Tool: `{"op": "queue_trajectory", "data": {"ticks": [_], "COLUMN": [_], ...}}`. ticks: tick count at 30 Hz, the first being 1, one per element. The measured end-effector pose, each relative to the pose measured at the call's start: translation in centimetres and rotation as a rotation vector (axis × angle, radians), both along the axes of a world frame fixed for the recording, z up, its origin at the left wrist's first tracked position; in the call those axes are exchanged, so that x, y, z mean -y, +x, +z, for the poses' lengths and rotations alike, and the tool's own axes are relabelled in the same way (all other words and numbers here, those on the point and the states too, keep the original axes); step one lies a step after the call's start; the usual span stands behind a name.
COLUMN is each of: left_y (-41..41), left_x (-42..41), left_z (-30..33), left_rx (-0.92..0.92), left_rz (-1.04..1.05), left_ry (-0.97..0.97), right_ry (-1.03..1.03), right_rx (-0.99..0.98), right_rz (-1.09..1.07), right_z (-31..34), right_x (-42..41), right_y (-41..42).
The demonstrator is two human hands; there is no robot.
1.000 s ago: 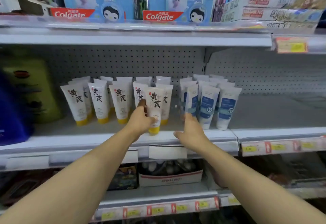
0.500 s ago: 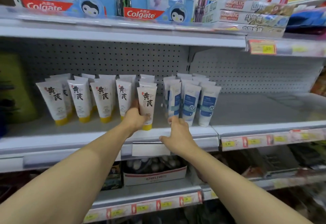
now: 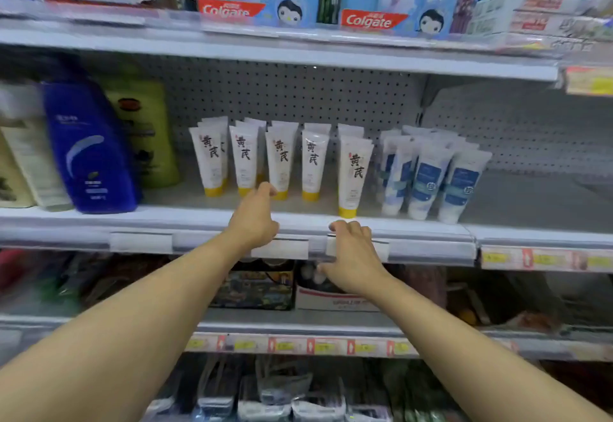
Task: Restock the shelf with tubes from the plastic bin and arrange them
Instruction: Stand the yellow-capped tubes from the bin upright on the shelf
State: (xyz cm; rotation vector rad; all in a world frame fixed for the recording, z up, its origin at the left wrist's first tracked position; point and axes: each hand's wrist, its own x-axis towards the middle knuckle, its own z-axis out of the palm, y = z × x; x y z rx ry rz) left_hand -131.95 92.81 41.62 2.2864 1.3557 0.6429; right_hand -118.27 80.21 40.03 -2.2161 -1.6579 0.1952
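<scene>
Yellow-capped tubes (image 3: pixel 281 159) stood cap-down in rows on the middle shelf (image 3: pixel 185 214), blue-labelled tubes (image 3: pixel 428 177) just beside them on the right. Left hand (image 3: pixel 253 220) hovered at the shelf edge — loosely curled grip, holding nothing. Right hand (image 3: pixel 351 255) rested on the price rail (image 3: pixel 431 249) — fingers bent, holding nothing. Plastic bin out of view.

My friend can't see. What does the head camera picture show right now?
Two bare hands, left and right, reach to a shop shelf holding nothing. Yellow-capped tubes and blue tubes stand upright in rows behind them.
</scene>
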Motion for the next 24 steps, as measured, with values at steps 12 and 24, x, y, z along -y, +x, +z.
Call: {"op": "queue_trajectory", "data": {"ticks": [12,24], "left_y": [-22.0,-40.7], "left_x": [3.9,11.6], "left_z": [-4.0,-16.3], "left_rx": [-0.021,-0.107], "left_rz": [0.321,0.65], "left_ry": [-0.051,-0.34], "right_ry": [-0.194,-0.432], "right_rx": [0.018,0.11], "right_rz": [0.352,0.686], "right_z": [-5.7,-15.3], "right_x": [-1.6,-1.5], "right_y": [-17.4,-32.8]}}
